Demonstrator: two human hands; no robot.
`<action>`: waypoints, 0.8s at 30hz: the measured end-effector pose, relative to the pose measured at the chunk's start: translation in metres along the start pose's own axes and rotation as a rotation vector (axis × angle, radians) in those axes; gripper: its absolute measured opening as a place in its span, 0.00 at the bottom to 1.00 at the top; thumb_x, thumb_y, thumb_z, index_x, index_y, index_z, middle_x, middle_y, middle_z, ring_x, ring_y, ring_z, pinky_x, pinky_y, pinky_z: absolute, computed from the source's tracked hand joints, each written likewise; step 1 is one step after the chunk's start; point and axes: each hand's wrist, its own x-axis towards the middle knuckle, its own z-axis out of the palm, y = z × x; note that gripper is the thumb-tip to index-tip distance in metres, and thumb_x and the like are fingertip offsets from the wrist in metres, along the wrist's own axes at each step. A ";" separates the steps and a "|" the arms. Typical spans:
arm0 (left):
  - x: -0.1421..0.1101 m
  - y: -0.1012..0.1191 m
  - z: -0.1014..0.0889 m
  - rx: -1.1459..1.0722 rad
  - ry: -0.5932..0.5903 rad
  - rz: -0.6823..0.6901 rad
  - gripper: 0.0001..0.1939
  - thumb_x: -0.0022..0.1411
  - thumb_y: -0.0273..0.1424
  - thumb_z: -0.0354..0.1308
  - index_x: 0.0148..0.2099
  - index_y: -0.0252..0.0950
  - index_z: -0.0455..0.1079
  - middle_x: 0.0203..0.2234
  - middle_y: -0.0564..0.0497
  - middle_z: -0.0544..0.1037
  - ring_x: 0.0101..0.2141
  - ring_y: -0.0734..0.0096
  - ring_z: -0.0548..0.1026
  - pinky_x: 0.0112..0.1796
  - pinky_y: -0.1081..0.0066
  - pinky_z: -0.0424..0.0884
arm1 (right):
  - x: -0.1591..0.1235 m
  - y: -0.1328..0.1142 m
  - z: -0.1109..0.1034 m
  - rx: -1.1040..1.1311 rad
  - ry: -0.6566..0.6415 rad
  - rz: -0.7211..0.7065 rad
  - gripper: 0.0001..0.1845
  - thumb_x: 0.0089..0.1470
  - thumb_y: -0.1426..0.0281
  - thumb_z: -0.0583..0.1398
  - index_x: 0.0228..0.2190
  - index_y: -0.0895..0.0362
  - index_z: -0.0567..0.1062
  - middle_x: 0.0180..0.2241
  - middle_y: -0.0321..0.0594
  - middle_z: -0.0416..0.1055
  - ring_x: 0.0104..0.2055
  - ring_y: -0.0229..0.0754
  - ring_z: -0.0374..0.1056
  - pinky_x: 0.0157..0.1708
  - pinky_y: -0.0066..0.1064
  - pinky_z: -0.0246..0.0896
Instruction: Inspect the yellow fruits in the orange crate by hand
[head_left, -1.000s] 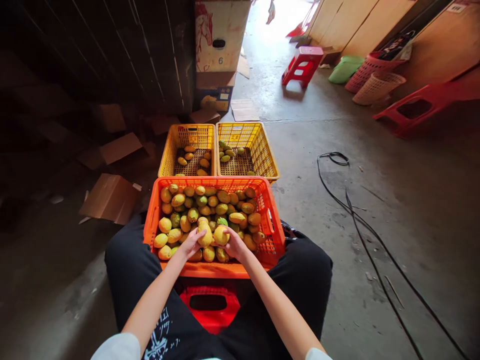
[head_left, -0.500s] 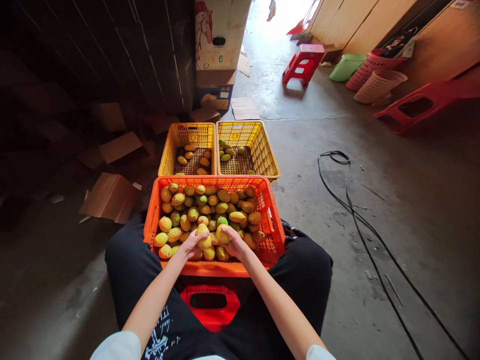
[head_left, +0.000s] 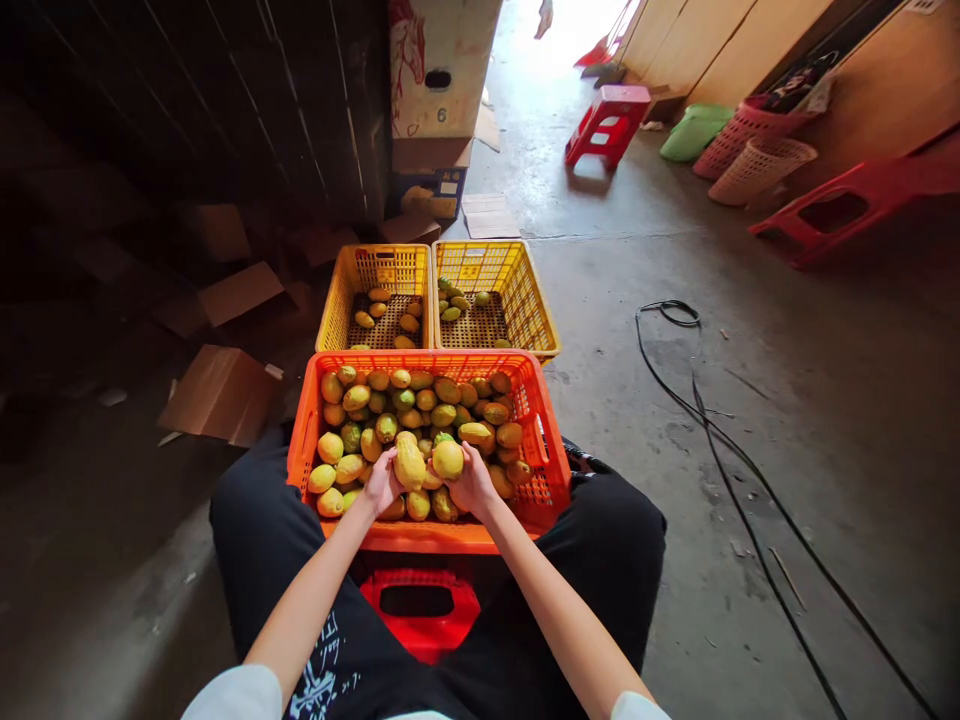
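An orange plastic crate sits between my knees, holding many yellow-green, oval, lemon-like fruits. Over its near half, my left hand is closed on a long, bumpy yellow fruit. Beside it, my right hand grips a rounder, smoother yellow fruit, its end facing up. The two held fruits are close together, above the others. My fingers are partly hidden beneath them.
Beyond the orange crate stand two yellow crates, left and right, each with several fruits inside. A cardboard box lies on the left. Black cable crosses the floor at right; a red stool stands farther back.
Both hands have turned the fruits they hold, and the thumbs have moved from on top to the outer sides. More of each fruit's surface shows. The crates have not moved.
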 end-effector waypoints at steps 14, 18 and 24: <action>-0.006 0.001 0.003 -0.005 0.007 0.136 0.24 0.62 0.34 0.77 0.52 0.39 0.66 0.48 0.41 0.85 0.51 0.48 0.87 0.47 0.60 0.86 | -0.009 -0.001 0.000 0.026 -0.002 -0.079 0.25 0.38 0.57 0.78 0.38 0.49 0.77 0.35 0.37 0.83 0.50 0.59 0.83 0.46 0.46 0.83; -0.002 -0.001 0.000 0.044 0.004 0.128 0.30 0.58 0.36 0.80 0.53 0.40 0.66 0.45 0.42 0.85 0.49 0.49 0.87 0.43 0.63 0.87 | -0.009 0.002 -0.003 -0.009 -0.040 -0.044 0.28 0.37 0.58 0.81 0.37 0.49 0.76 0.36 0.35 0.83 0.45 0.54 0.84 0.45 0.43 0.82; 0.005 -0.006 -0.008 0.094 0.031 0.161 0.32 0.56 0.35 0.81 0.53 0.39 0.66 0.39 0.48 0.84 0.41 0.57 0.88 0.39 0.69 0.85 | -0.008 0.005 -0.008 -0.096 -0.053 -0.025 0.29 0.41 0.56 0.81 0.41 0.50 0.77 0.41 0.36 0.85 0.42 0.49 0.83 0.39 0.37 0.79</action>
